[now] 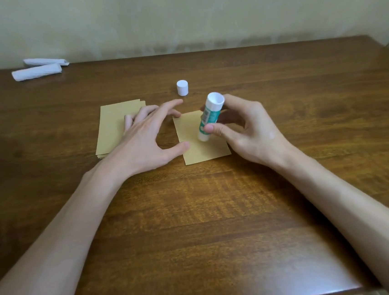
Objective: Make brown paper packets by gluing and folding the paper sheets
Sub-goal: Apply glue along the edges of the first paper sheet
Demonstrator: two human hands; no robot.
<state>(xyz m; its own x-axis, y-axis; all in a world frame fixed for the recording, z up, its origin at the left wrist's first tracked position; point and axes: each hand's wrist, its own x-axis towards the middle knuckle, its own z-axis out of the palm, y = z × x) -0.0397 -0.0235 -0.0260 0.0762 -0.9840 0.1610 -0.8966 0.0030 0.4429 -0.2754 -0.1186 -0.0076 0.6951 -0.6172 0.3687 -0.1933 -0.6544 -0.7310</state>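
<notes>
early stage: one sheet (202, 144) pulled from stack (113, 129), gluing under way, no fold or finished packet visible. right hand (246, 130) pinches glue stick (209, 117), tip down on sheet. left hand (147, 137) splayed, thumb pinning sheet edge. cap (182, 87) off, standing behind. thin matte brown paper, smooth plastic tube, glossy wood table (219, 216).

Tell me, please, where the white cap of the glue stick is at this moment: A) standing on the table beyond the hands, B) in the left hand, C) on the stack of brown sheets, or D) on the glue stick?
A: the cap stands by itself on the table, farther from the person than the glue stick that the right hand grips.
</notes>
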